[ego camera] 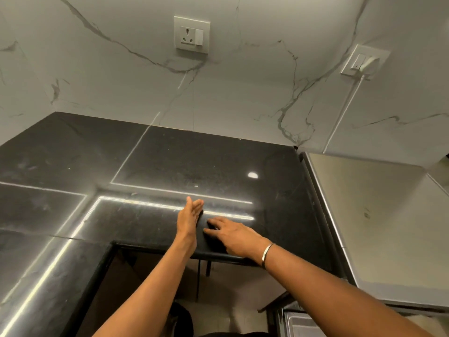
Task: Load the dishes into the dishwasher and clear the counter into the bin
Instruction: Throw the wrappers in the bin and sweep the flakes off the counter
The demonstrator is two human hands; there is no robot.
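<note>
Head view: black polished stone counter, L-shaped, long arm running left to right along far wall, short arm coming near on left; surface glossy, speckled, streaked with light reflections; left hand open, set on edge, fingers pointing far; right hand open, flat, palm down on counter just right of it, fingers pointing left; steel bangle on right wrist; white veined marble wall behind; wall socket above; grey appliance top right of counter edge; bare surface all round hands.
</note>
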